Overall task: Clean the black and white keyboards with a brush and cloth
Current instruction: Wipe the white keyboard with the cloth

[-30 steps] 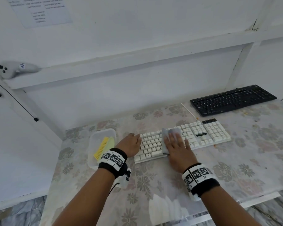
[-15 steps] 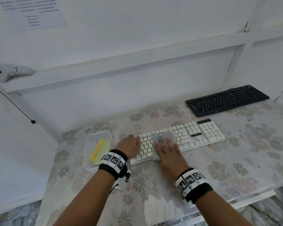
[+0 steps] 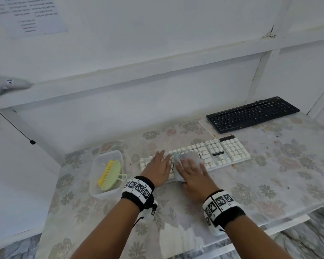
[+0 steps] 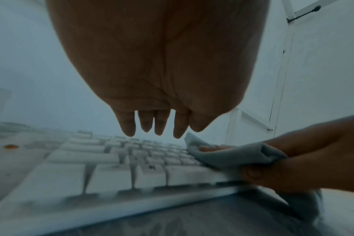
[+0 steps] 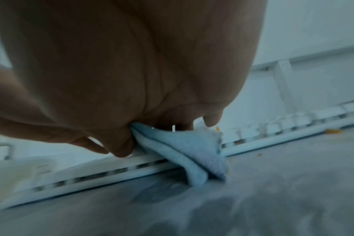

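The white keyboard point(image 3: 223, 152) lies across the middle of the flowered table, and the black keyboard point(image 3: 251, 114) sits at the back right. My left hand point(image 3: 158, 162) rests flat on the white keyboard's left end, fingers straight over the keys point(image 4: 152, 127). Beside it my right hand point(image 3: 192, 168) presses a folded grey-blue cloth point(image 3: 188, 157) flat onto the keys, with the thumb at the keyboard's front edge. The cloth point(image 5: 182, 148) hangs over that front edge onto the table. A green and yellow brush point(image 3: 109, 172) lies in a clear plastic tub point(image 3: 106, 156) on the left.
Orange crumbs point(image 3: 233, 166) lie on the table near the white keyboard's front, and one crumb point(image 4: 10, 146) lies off its left end. A white cable point(image 3: 204, 128) runs back from the white keyboard. A wall stands close behind, and the table's front edge point(image 3: 269, 212) is near my wrists.
My right hand has slid the cloth leftward along the white keyboard, from its middle to right beside my left hand. My left hand stays on the keyboard's left end, fingers stretched out further.
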